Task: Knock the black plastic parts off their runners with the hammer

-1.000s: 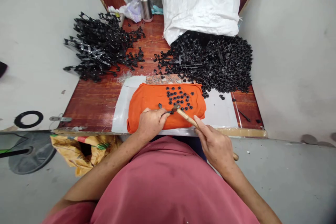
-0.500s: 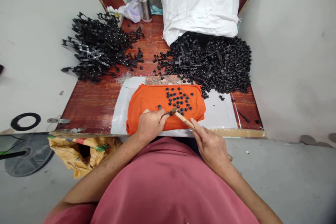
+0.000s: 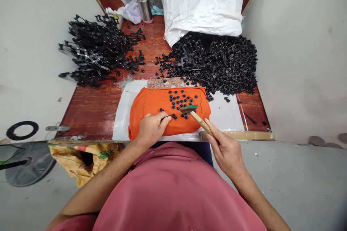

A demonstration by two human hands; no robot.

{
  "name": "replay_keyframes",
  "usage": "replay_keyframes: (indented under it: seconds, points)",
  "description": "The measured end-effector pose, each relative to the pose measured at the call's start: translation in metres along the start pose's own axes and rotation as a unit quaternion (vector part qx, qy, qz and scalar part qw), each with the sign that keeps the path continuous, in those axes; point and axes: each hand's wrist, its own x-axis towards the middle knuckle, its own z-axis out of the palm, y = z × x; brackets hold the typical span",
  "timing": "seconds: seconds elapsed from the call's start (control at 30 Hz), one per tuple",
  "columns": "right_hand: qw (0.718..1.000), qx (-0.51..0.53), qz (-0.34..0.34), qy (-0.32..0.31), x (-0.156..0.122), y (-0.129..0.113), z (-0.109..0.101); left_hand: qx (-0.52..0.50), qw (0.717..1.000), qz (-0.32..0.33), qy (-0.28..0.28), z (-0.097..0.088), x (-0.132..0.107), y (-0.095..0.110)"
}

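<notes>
My left hand (image 3: pixel 151 127) is closed, thumb against fingers, on a thin black plastic piece (image 3: pixel 168 116) with round knobs at its end. The piece lies low over an orange cloth (image 3: pixel 139 110). In my right hand (image 3: pixel 227 148) is a hammer (image 3: pixel 200 120) with a pale wooden handle and a green head. The hammer's head is over the cloth, to the right of my left fingertips and apart from them. Several small round black buttons (image 3: pixel 181 101) lie scattered on the cloth around the head and hide partly beneath it.
A white sheet (image 3: pixel 226 117) and speckled slab (image 3: pixel 159 83) lie under the cloth on the reddish wooden table (image 3: pixel 86 106). Black plastic parts are heaped left (image 3: pixel 94 50) and right (image 3: pixel 217 65). A white sack (image 3: pixel 202 3) and steel flask (image 3: pixel 146 9) stand behind.
The hammer has swung right and away from the piece at my left fingertips, its green head now showing. My right hand has shifted right, my left slightly left. The view has moved a little.
</notes>
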Motion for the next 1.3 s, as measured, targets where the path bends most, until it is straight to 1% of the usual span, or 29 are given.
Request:
replay_keyframes:
  seconds: [0.17, 0.3, 0.4, 0.53, 0.67, 0.77, 0.9, 0.93, 1.03, 1.07, 1.1, 1.2, 1.23, 1.3]
  points:
    - [1.000, 0.000, 0.016, -0.025, -0.007, 0.004, 0.003, 0.029, 1.000, -0.002, -0.002, 0.000, 0.000, 0.001]
    - [0.999, -0.015, 0.018, -0.024, -0.008, 0.007, 0.005, 0.073, 0.997, 0.007, 0.009, 0.004, -0.002, 0.003]
    - [0.999, -0.026, 0.014, -0.026, -0.007, 0.008, 0.004, 0.083, 0.996, 0.019, 0.020, 0.007, -0.003, 0.001]
    - [0.998, -0.051, -0.012, -0.033, -0.005, 0.004, -0.002, 0.073, 0.996, 0.043, 0.038, 0.010, -0.005, -0.001]
    - [0.997, -0.047, -0.054, -0.001, -0.003, -0.006, -0.008, 0.089, 0.993, 0.055, 0.052, 0.011, -0.006, 0.000]
    - [0.995, -0.060, -0.077, 0.010, 0.000, -0.009, 0.000, 0.098, 0.993, 0.054, 0.042, 0.011, -0.006, 0.001]
    - [0.985, -0.144, -0.087, -0.028, 0.003, -0.006, 0.012, 0.104, 0.993, 0.055, 0.029, 0.011, -0.005, 0.001]
    - [0.986, -0.143, -0.087, -0.019, 0.003, -0.005, 0.013, 0.103, 0.993, 0.056, 0.029, 0.012, -0.005, 0.001]
    - [0.988, -0.106, -0.100, 0.050, 0.001, -0.001, 0.015, 0.096, 0.993, 0.057, 0.032, 0.013, -0.006, 0.000]
    - [0.987, -0.106, -0.106, 0.059, 0.000, 0.001, 0.015, 0.095, 0.993, 0.056, 0.034, 0.013, -0.006, 0.000]
    - [0.986, -0.117, -0.110, 0.053, -0.001, 0.002, 0.016, 0.096, 0.993, 0.056, 0.036, 0.013, -0.007, 0.000]
    - [0.985, -0.144, -0.099, 0.008, -0.003, 0.006, 0.018, 0.108, 0.992, 0.049, 0.042, 0.013, -0.007, 0.001]
    - [0.987, -0.132, -0.092, 0.008, -0.004, 0.007, 0.018, 0.111, 0.992, 0.046, 0.041, 0.013, -0.007, 0.002]
    - [0.991, -0.098, -0.084, 0.037, -0.006, 0.007, 0.018, 0.111, 0.992, 0.044, 0.035, 0.013, -0.008, 0.003]
